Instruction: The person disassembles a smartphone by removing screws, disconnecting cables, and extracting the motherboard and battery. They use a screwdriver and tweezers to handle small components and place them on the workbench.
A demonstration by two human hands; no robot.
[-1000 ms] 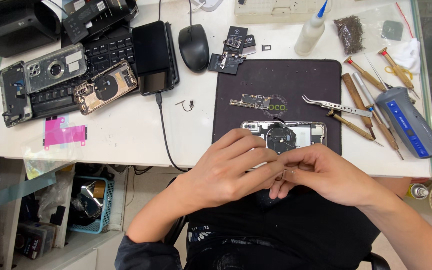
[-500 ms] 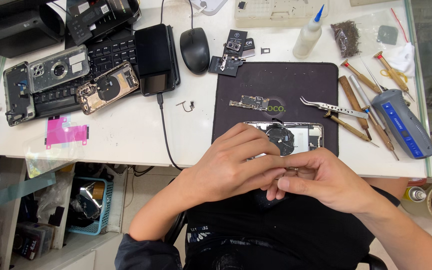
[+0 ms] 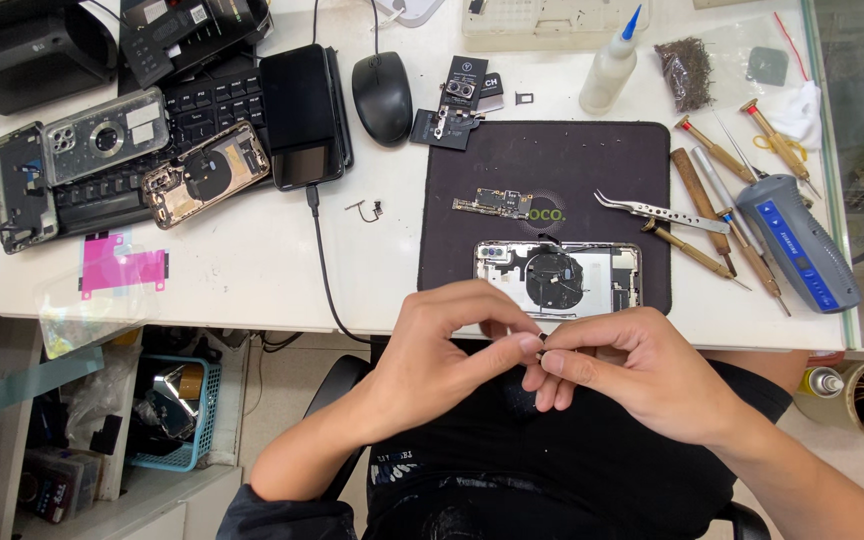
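Both hands meet at the near edge of the worktop, over the lap. Left hand and right hand pinch a tiny dark part between fingertips, both grips narrow on it. Opened phone lies just beyond on black mat; tweezers right of it.

The surface is white. The work mat is black. The opened phone on it shows silver metal with a black round coil. The mouse is black. The electric screwdriver is grey and blue. The sticker sheet is pink. The basket under the surface is light blue.
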